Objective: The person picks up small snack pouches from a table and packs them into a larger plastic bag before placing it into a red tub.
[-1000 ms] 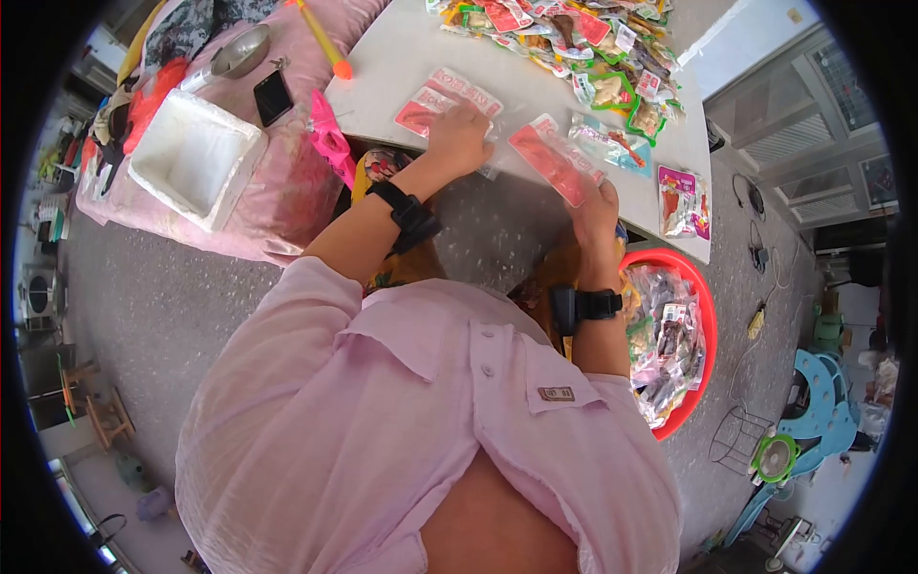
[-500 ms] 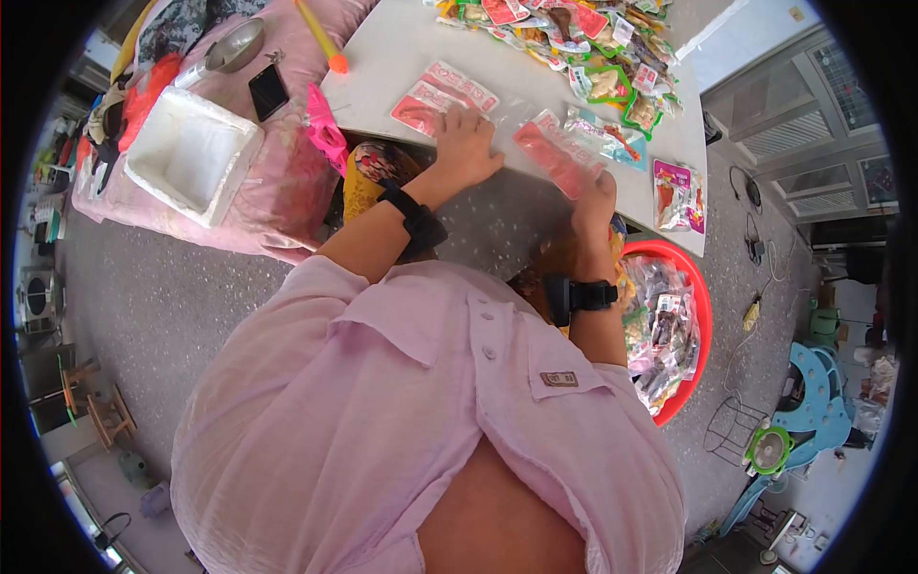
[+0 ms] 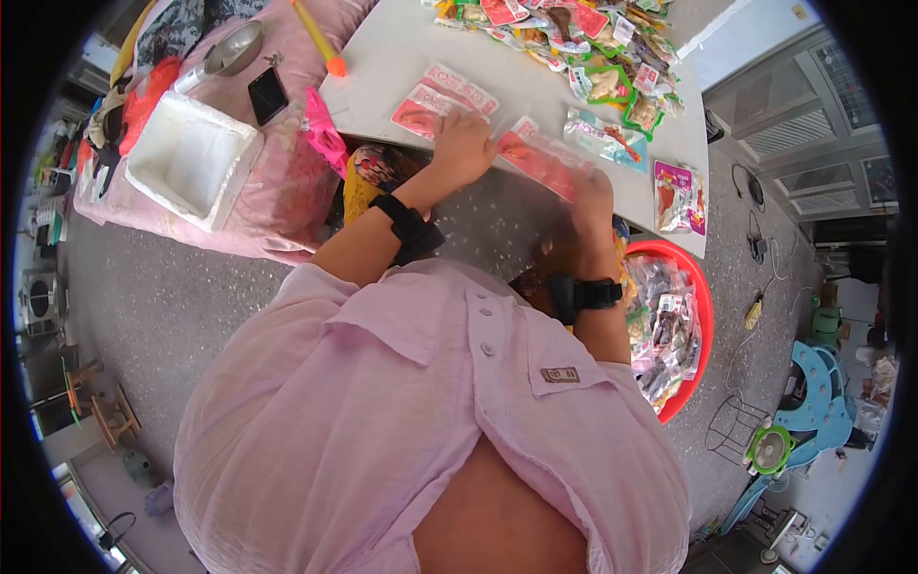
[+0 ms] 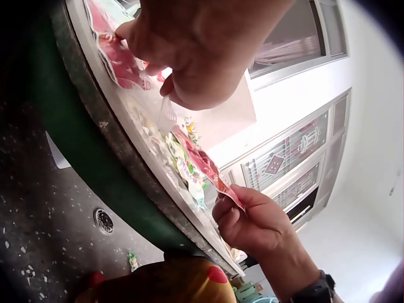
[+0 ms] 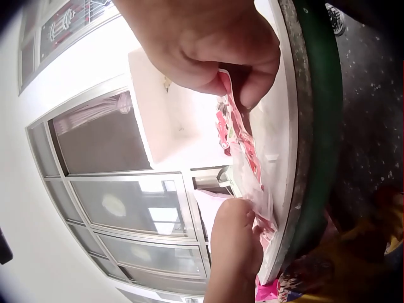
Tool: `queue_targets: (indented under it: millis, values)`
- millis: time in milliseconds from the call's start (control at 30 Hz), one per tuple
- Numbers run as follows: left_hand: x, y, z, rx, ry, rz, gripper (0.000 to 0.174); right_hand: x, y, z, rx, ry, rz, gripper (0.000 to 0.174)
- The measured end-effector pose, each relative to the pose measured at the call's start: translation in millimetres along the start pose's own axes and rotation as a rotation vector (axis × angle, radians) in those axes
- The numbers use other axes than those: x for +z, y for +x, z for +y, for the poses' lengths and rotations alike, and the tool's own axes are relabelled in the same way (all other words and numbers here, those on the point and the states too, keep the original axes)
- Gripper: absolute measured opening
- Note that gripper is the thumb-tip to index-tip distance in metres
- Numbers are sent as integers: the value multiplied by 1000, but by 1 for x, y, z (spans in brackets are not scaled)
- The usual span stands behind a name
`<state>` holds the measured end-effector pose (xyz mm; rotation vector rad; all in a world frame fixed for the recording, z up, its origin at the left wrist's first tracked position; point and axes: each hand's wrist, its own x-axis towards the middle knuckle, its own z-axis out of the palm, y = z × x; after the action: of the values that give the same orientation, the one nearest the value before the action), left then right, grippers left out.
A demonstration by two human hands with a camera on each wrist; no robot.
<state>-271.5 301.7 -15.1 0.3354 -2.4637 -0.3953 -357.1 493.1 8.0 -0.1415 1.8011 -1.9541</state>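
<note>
In the head view a red and clear packet (image 3: 538, 163) lies between the hands, tilted over the table's near edge. My right hand (image 3: 594, 201) pinches its right end; the right wrist view shows thumb and fingers on the packet's red edge (image 5: 230, 95). My left hand (image 3: 464, 148) is at another pair of red packets (image 3: 426, 110) on the table. In the left wrist view the left hand (image 4: 189, 57) pinches a clear plastic end (image 4: 166, 117) between thumb and finger, while another fingertip touches a red packet (image 4: 120, 63).
Many colourful packets (image 3: 607, 84) are heaped at the table's back right. A blue packet (image 3: 604, 136) and a purple one (image 3: 679, 196) lie on the right. Beside the table stands a red basin (image 3: 706, 325) of packets; a white foam box (image 3: 196, 158) and phone (image 3: 268, 95) are left.
The packet in my right hand has turned flatter and its left end has moved towards my left hand. The left fingers, spread half a second ago, have drawn in.
</note>
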Motion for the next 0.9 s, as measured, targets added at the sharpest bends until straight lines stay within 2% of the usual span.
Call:
queue_targets:
  millis: [200,233,300,367,433,500,600,700,767,833,900]
  values:
    - [-14,5,6,-79,-68,-246,15,13,-3,-9,74,120,-53,10]
    - [-16,5,7,-59,-61,-217,16,15,-1,-10,78,147,-79,10]
    - [-18,3,10,-22,-47,-159,16,17,8,7,-178,8,-156,11]
    - [-21,3,11,31,-25,-145,17,21,11,8,-179,32,-172,11]
    - [-24,3,13,56,-12,-131,18,33,9,-4,76,217,-131,10]
    - [-29,4,18,51,-4,-113,18,34,28,20,-83,78,-205,12]
    - [-35,7,26,14,24,-196,18,44,45,37,-216,121,-357,14]
    - [-30,5,23,166,48,4,16,68,44,36,-319,159,-477,16]
    - [-34,4,25,139,37,-52,16,75,40,24,-170,187,-465,16]
    - [-38,3,25,133,26,-58,15,82,28,-3,196,257,-381,16]
    - [-36,1,22,150,10,-18,15,73,49,11,193,80,-397,15]
